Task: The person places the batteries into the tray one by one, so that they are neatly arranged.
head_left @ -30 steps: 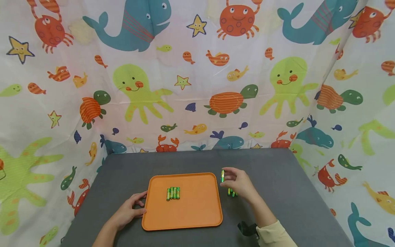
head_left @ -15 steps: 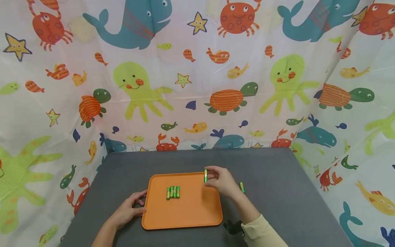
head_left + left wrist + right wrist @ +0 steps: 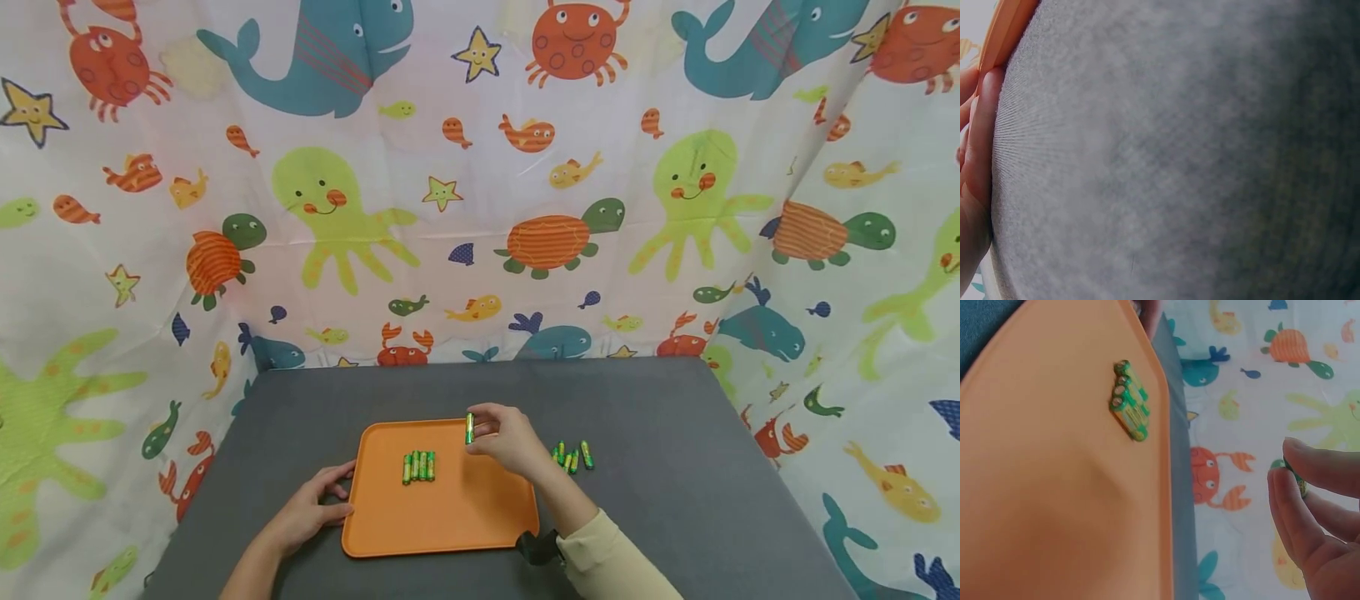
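Note:
Upright between the thumb and fingers of my right hand [image 3: 510,442] is a green-and-yellow battery [image 3: 469,428], pinched above the right half of an orange tray [image 3: 442,529]. The right wrist view shows this held battery [image 3: 1301,485] mostly covered by the fingers. A row of several like batteries [image 3: 418,467] lies side by side on the tray, left of the raised one. My left hand [image 3: 303,508] touches the tray's left edge with thumb and fingertips. In the left wrist view, its fingers [image 3: 986,119] meet the tray rim [image 3: 1005,31].
Several loose batteries [image 3: 587,455] lie on the grey table [image 3: 637,417] right of the tray, partly behind my right forearm. A dark strap [image 3: 536,547] hangs at the right wrist. A curtain [image 3: 480,325] printed with sea animals encloses the table's back and sides.
My right hand has carried the battery leftward, from beside the tray to over its right half. The loose batteries on the table have come into fuller view. My left hand stays at the tray's edge.

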Action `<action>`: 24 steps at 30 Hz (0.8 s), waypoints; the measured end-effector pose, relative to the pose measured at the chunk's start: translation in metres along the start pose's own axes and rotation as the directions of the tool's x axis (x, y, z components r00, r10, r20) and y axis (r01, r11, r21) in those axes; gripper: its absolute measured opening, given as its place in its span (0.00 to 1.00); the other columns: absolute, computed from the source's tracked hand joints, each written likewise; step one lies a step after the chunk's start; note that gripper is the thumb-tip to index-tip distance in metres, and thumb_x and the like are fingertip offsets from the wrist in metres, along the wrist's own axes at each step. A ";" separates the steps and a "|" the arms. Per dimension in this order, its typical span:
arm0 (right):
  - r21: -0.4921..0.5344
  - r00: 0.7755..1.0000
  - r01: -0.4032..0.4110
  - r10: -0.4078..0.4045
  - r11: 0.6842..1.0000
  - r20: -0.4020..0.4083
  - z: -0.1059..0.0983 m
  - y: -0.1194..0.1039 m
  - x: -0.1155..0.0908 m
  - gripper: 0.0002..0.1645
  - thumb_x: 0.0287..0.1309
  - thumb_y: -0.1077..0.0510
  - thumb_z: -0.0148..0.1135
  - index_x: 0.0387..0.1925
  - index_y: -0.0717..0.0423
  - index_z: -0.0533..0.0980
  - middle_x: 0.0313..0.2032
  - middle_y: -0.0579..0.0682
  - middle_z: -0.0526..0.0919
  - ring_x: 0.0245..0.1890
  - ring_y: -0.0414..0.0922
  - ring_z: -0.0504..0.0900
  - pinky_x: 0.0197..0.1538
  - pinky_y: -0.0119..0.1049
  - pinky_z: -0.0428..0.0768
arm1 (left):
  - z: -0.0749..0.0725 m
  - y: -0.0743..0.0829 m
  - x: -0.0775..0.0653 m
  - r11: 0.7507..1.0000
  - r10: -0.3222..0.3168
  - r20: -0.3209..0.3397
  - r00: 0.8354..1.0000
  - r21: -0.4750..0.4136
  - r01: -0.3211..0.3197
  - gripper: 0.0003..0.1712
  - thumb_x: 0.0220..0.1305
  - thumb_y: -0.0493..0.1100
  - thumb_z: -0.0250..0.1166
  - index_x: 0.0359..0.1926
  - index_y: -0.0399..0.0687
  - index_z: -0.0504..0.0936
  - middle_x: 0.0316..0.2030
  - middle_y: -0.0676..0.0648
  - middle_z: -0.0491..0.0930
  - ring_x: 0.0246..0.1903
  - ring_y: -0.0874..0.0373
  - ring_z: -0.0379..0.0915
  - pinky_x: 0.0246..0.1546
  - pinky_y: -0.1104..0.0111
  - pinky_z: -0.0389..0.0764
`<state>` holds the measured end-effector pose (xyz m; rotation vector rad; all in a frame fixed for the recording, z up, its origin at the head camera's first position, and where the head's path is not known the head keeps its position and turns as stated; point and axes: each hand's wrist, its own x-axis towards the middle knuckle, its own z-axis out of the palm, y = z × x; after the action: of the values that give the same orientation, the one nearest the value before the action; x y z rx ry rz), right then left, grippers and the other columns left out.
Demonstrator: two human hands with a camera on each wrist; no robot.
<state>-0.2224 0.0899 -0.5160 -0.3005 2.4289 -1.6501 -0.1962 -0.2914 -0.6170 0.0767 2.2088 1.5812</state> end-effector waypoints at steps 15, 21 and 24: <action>-0.055 0.998 -0.040 0.042 0.998 0.047 0.042 0.035 0.031 0.32 0.50 0.68 0.77 0.59 0.60 0.79 0.46 0.52 0.82 0.45 0.50 0.82 0.45 0.42 0.84 | 0.005 0.001 0.005 1.000 -0.003 -0.027 1.000 -0.016 0.002 0.48 0.59 0.38 0.74 0.77 0.42 0.61 0.67 0.36 0.61 0.53 0.46 0.66 0.43 0.61 0.86; -0.111 0.996 -0.072 0.078 0.991 0.043 0.060 0.047 0.038 0.34 0.46 0.71 0.77 0.59 0.63 0.78 0.41 0.51 0.80 0.36 0.42 0.77 0.39 0.38 0.80 | 0.006 -0.001 0.009 0.999 -0.025 -0.057 0.998 -0.021 0.024 0.48 0.57 0.39 0.75 0.76 0.44 0.63 0.67 0.38 0.62 0.52 0.46 0.66 0.43 0.61 0.86; -0.122 0.995 -0.093 0.098 0.988 0.033 0.063 0.051 0.039 0.35 0.45 0.71 0.77 0.59 0.63 0.78 0.40 0.51 0.80 0.35 0.42 0.76 0.38 0.38 0.79 | 0.006 -0.002 0.011 1.000 -0.022 -0.054 0.998 -0.020 0.021 0.48 0.57 0.39 0.75 0.76 0.44 0.63 0.66 0.38 0.62 0.52 0.47 0.66 0.43 0.62 0.86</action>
<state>-0.2457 0.0417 -0.5882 -0.2281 2.4772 -1.4485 -0.2031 -0.2833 -0.6233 0.0042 2.2273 1.6109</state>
